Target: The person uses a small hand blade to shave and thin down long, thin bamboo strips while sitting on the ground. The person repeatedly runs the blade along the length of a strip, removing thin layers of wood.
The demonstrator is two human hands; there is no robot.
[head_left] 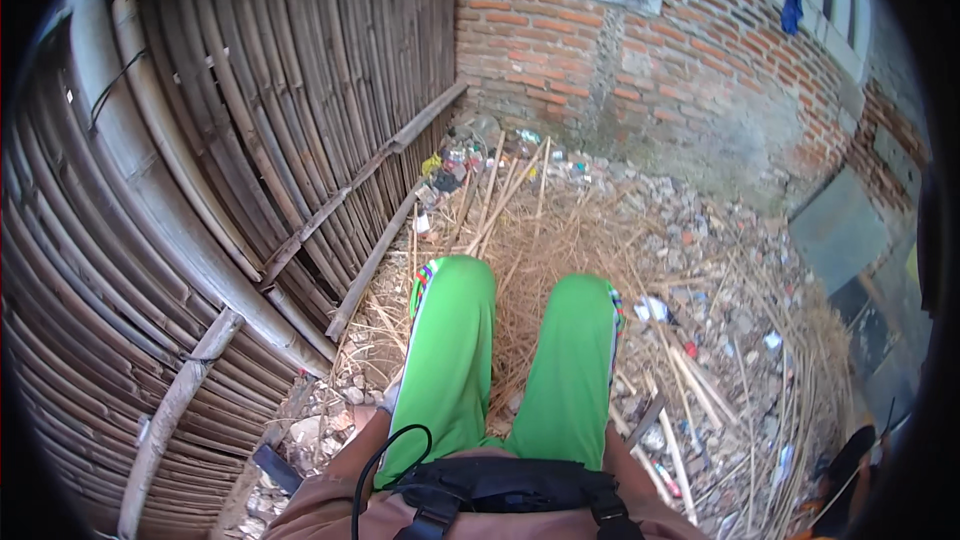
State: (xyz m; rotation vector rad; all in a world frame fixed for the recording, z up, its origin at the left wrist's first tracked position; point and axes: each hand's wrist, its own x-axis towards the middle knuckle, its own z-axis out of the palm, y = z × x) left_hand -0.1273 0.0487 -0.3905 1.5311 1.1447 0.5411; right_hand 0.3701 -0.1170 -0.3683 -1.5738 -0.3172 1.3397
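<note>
I am seated or crouched, with my knees in green trousers (445, 350) raised before me. My left forearm (362, 452) reaches down outside my left thigh, and the leg hides that hand. On the other side, my right forearm (622, 462) drops beside my right thigh, its hand also out of sight. What either hand touches or holds does not show. A black strap harness with a pouch (510, 483) crosses my lap, and a black cable (375, 460) loops at its left. Dry straw and thin bamboo strips (545, 240) cover the ground beyond my knees.
A bamboo slat fence (330, 70) rises on the left, and a brick wall (690, 100) closes the far side. Rubble and litter (730, 310) lie to the right. Long bamboo sticks (505, 190) lean near the far corner. A grey panel (840, 225) stands at right.
</note>
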